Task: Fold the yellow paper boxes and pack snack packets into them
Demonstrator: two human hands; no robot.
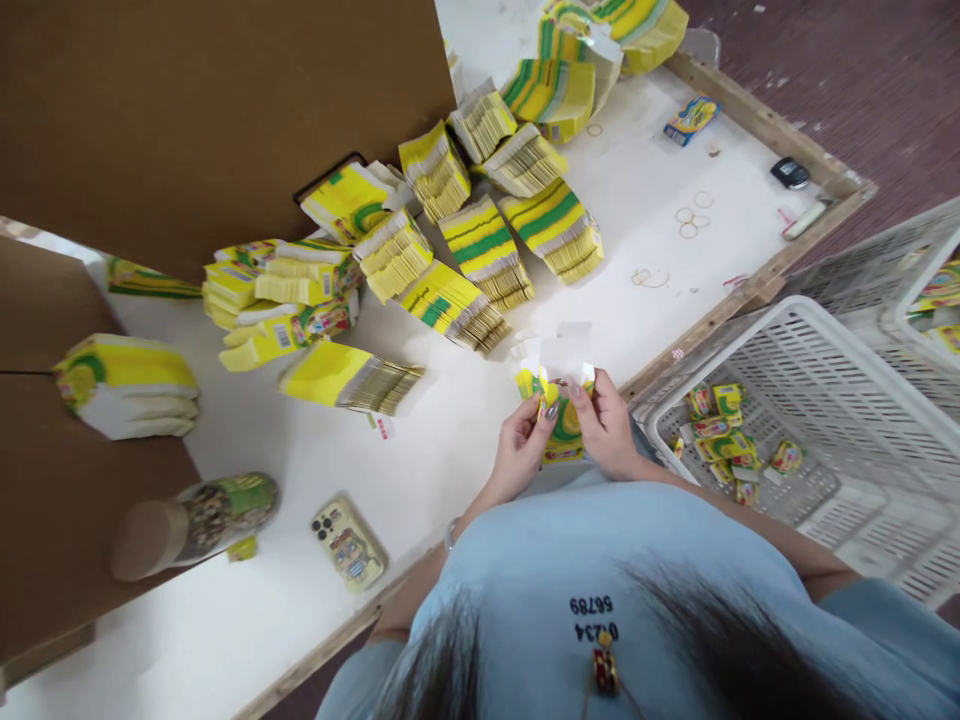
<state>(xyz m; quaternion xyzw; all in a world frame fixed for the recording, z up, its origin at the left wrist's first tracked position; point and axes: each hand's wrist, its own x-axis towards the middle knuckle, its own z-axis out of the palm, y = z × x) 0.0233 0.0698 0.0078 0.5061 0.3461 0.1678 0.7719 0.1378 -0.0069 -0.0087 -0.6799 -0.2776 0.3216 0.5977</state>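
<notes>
Near the table's front edge, my left hand [523,440] and my right hand [604,428] hold a yellow and green carton [566,425] between them, its white flaps standing up and open. The fingers of my left hand pinch its left side. On its right side, my right thumb and fingers are closed on a flap edge. Just beyond the hands lie stacks of flat yellow and green cartons [457,300], fanned in rows. Another stack [352,378] lies to their left.
White plastic basket [817,350] with small yellow boxes at the right. On the white table [442,470] are a phone [349,543], a jar [225,515], rubber bands, a blue box [691,120] and a black object [790,173]. Brown cardboard [217,110] stands at the back left.
</notes>
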